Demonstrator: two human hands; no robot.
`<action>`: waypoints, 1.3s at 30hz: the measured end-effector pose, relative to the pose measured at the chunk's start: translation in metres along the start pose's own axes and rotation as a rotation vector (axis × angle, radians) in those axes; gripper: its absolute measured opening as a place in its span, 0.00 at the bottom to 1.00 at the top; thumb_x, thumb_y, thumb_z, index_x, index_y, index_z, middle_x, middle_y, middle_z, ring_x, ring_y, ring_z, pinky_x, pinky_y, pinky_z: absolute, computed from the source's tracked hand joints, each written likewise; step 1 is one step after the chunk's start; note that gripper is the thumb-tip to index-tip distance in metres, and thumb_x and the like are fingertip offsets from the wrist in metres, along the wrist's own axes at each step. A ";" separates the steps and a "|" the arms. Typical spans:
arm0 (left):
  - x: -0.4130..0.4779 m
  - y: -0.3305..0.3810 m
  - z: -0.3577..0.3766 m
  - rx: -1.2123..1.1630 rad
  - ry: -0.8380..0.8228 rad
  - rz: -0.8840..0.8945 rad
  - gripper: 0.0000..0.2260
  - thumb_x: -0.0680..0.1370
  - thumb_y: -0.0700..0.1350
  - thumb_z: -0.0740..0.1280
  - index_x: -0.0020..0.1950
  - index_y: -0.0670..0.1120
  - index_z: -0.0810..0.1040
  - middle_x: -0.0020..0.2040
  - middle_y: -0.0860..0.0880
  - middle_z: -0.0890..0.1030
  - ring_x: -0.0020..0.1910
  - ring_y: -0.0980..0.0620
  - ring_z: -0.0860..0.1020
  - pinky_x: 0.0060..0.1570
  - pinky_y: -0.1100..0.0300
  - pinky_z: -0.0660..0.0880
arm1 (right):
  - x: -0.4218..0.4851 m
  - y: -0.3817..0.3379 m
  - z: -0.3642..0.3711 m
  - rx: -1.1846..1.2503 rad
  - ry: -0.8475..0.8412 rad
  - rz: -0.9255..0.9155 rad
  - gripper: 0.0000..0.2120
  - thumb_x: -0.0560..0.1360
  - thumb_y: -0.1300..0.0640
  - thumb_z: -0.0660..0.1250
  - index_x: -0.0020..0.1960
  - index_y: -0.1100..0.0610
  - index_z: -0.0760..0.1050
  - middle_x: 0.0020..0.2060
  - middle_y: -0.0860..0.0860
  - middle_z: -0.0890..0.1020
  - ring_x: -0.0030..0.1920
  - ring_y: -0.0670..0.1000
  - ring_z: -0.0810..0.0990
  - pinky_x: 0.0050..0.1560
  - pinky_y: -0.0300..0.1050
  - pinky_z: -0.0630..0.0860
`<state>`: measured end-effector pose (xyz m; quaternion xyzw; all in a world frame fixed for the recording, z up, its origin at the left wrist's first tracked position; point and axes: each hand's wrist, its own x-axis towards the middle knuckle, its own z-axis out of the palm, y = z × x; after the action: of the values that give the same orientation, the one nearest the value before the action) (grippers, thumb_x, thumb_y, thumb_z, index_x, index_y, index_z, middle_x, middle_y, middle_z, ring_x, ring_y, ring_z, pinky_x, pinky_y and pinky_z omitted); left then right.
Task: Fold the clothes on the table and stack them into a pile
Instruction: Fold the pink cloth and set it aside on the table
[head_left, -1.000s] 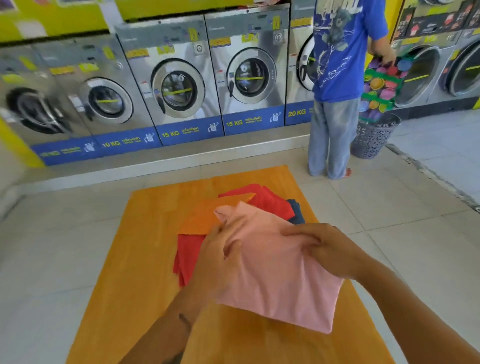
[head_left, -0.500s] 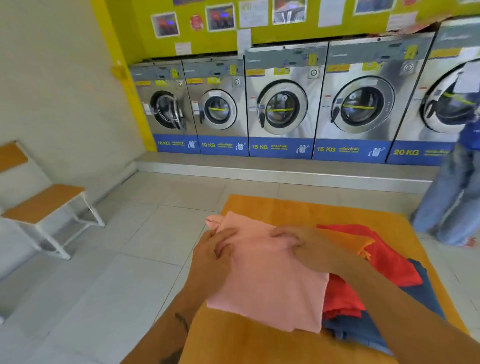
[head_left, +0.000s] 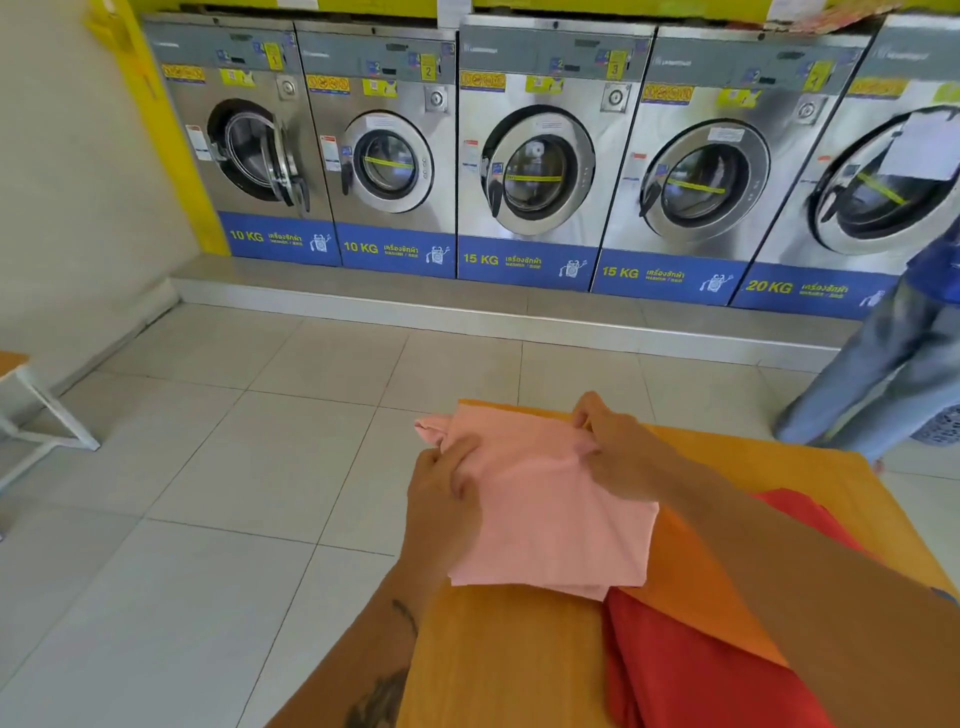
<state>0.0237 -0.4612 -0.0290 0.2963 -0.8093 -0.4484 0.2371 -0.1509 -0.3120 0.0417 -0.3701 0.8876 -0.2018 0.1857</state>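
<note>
Bare orange wooden tabletop (head_left: 498, 654) open at 6 o'clock; heaped red cloth (head_left: 691, 675) blocks 4 o'clock.

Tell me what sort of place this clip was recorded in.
Most likely a self-service laundromat. A row of steel front-load washers stands along the wall, each with a blue panel marked 10, 15 or 20 KG, and both hands fold a pink cloth on an orange table.
</note>
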 end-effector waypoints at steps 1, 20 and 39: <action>0.012 -0.002 0.004 -0.009 -0.006 0.001 0.21 0.80 0.38 0.57 0.67 0.58 0.72 0.56 0.49 0.71 0.49 0.56 0.73 0.51 0.69 0.69 | 0.010 0.001 0.002 -0.036 0.037 0.018 0.15 0.73 0.65 0.58 0.53 0.47 0.63 0.46 0.54 0.78 0.41 0.55 0.76 0.40 0.55 0.74; 0.079 -0.089 0.076 0.514 -0.408 0.039 0.27 0.80 0.56 0.47 0.79 0.60 0.44 0.79 0.53 0.35 0.78 0.49 0.37 0.74 0.42 0.46 | 0.053 0.055 0.115 -0.387 -0.121 0.176 0.36 0.79 0.54 0.58 0.77 0.37 0.40 0.80 0.47 0.40 0.78 0.59 0.44 0.75 0.65 0.51; -0.010 0.016 0.118 0.094 -0.456 0.154 0.18 0.78 0.43 0.60 0.69 0.51 0.72 0.64 0.53 0.73 0.61 0.54 0.72 0.62 0.57 0.70 | -0.137 0.163 -0.008 -0.411 -0.039 0.524 0.27 0.77 0.42 0.54 0.75 0.43 0.58 0.70 0.50 0.69 0.69 0.56 0.69 0.66 0.58 0.67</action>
<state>-0.0501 -0.3779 -0.0733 0.1355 -0.8820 -0.4462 0.0680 -0.1600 -0.1048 -0.0076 -0.1626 0.9710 0.0434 0.1696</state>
